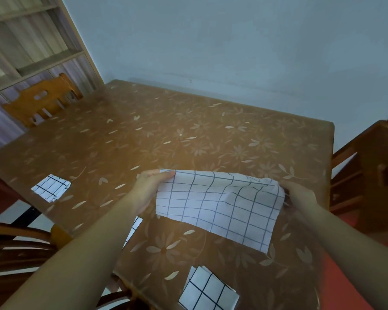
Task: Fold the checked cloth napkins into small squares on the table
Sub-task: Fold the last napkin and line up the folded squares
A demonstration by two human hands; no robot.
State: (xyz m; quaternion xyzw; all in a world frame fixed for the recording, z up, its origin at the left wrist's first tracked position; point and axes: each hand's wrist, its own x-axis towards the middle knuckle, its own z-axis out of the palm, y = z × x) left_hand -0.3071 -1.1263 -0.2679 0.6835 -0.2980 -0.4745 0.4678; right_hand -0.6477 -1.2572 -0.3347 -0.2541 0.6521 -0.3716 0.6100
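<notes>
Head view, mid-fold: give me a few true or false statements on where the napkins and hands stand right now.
1. Both hands hold the same napkin. True: the left hand and right hand grip opposite ends of the checked napkin.
2. That napkin lies flat on the table. False: it hangs between the hands, above the table.
3. A folded square lies on the table's left side. True.
4. The near table edge has no napkin. False: another folded napkin lies there.
5. A chair stands at the far left. True.
</notes>
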